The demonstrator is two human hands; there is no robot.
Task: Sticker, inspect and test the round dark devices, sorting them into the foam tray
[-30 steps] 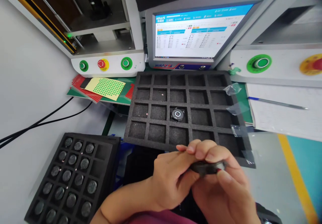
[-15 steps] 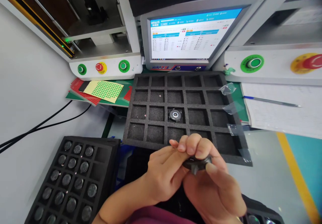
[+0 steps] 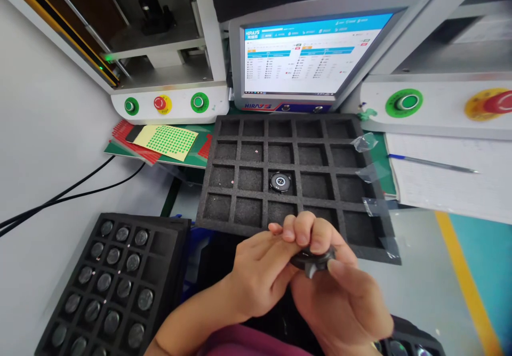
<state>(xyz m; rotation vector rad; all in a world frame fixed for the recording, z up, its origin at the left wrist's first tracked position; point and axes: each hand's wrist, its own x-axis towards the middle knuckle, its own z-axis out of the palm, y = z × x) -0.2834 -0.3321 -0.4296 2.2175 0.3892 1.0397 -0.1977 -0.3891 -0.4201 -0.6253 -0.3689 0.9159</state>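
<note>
Now both hands, left hand and right hand, pinch one small round black part; foam tray waits at 12 o'clock.

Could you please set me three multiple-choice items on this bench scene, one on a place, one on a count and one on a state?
1. Where does the one round part in the large foam tray lie?
A. In a corner cell
B. In a cell of the middle column, third row from the back
C. On the paper sheet

2. How many green buttons does the white panel at the back left carry?
A. One
B. Two
C. Three

3. How is the dark disc held?
A. Pinched between the left hand and the right hand
B. Lying loose on the table
C. Resting in the small tray

Answers: 1 B, the part sits in the centre column with bare cells all around; 2 B, a green button stands on each side of the red one; 3 A, fingers of both hands close on its rim.
</note>
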